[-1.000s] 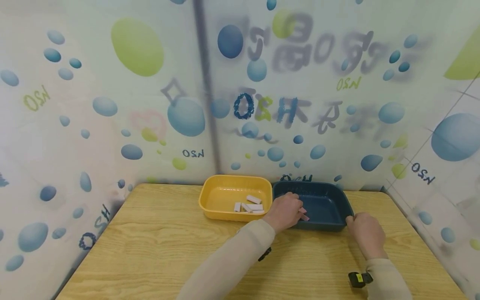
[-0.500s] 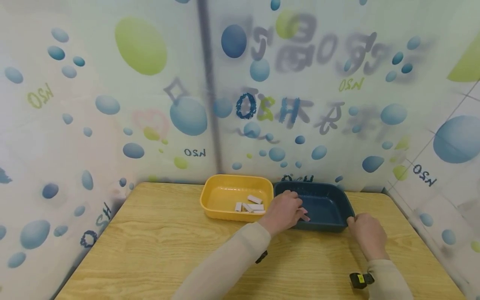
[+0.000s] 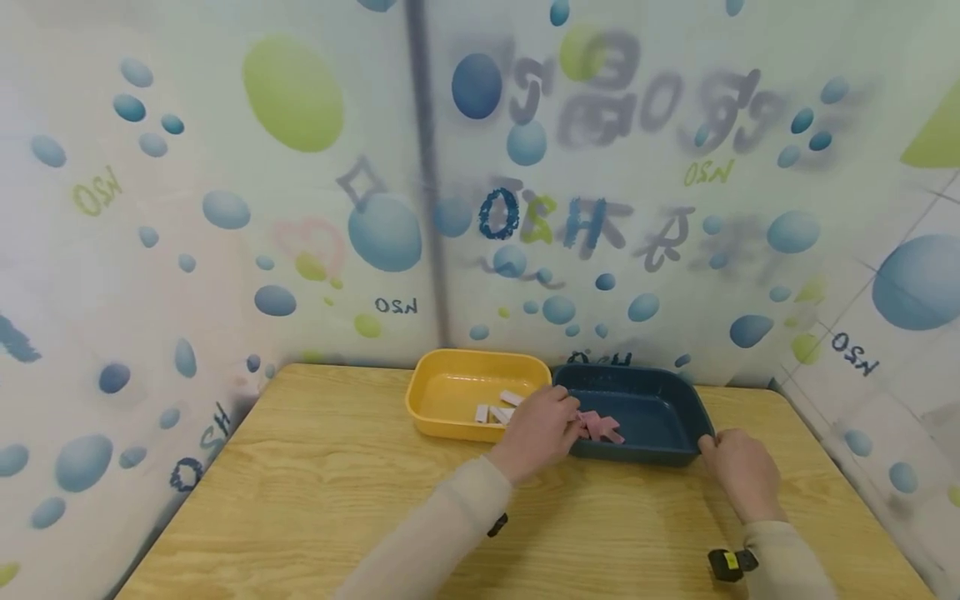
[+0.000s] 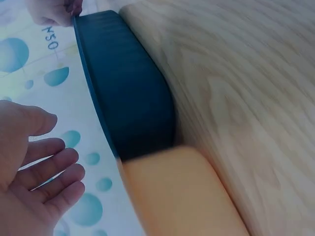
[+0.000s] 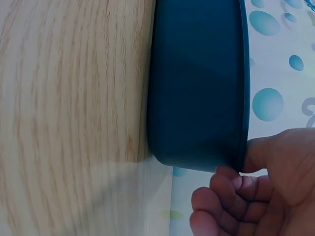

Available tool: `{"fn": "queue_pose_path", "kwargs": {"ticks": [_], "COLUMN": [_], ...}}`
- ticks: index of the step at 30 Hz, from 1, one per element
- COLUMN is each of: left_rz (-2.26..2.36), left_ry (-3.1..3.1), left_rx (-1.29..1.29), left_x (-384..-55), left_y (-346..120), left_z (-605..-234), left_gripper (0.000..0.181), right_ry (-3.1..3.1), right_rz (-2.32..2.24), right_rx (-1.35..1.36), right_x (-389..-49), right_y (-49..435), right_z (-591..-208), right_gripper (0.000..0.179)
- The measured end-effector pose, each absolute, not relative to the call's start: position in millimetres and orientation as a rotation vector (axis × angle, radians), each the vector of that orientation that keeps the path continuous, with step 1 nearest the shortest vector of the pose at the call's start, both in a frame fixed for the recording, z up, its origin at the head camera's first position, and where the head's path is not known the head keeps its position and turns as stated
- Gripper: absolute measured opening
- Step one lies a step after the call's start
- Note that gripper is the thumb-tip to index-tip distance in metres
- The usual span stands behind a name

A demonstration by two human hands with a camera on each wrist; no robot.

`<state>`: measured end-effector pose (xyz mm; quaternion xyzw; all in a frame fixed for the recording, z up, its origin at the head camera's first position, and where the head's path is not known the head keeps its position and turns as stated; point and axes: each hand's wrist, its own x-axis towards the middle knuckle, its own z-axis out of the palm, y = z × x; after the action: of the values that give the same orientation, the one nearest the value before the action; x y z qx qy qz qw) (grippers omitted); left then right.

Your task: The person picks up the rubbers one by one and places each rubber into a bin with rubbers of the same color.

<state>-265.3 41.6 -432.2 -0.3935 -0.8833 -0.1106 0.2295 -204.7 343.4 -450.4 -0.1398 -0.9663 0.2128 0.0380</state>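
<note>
My left hand [image 3: 542, 427] hovers over where the yellow bin [image 3: 418, 395] meets the dark blue bin [image 3: 641, 457]. In the left wrist view its thumb and fingers [image 4: 54, 167] are apart and loosely bent, with nothing between them. Just right of that hand, several pink blocks [image 3: 600, 427] lie in a pile in the blue bin. White blocks [image 3: 482, 413] lie in the yellow bin, some hidden behind the left hand. At the blue bin's front right corner, my right hand [image 3: 742, 473] pinches the rim between thumb and curled index finger [image 5: 229, 182].
Both bins stand side by side at the back of a wooden table [image 3: 315, 483]. Right behind them rises a wall sheet [image 3: 337, 167] printed with blue and green drops. A small black camera [image 3: 726, 565] is strapped to the right wrist.
My left hand has moved left from over the blue bin toward the yellow one, uncovering the pink blocks. The right hand keeps its grip on the rim. The head view has shifted slightly.
</note>
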Motion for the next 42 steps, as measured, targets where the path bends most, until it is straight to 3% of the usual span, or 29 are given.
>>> {"fn": "queue_pose_path", "kwargs": {"ticks": [10, 24, 34, 42], "left_rz": [-0.313, -0.363, -0.293, -0.357], "left_ry": [-2.506, -2.422, -2.408, -2.391], "left_rx": [-0.944, -0.853, -0.754, -0.663], "left_x": [-270, -268, -267, -270], "left_y": [-15, -86, -136, -169], "left_z": [-434, -434, -432, -429], "left_gripper": [0.023, 0.028, 0.037, 0.045], "right_ry": [-3.006, -2.967, -2.687, -2.559], "right_rz": [0.640, 0.554, 0.470, 0.484], "right_rx": [-0.382, -0.312, -0.071, 0.076], "right_x": [-201, -199, -203, -205], "right_y": [346, 342, 337, 328], "right_z": [-447, -443, -444, -447], "right_gripper": [0.046, 0.048, 0.027, 0.034]}}
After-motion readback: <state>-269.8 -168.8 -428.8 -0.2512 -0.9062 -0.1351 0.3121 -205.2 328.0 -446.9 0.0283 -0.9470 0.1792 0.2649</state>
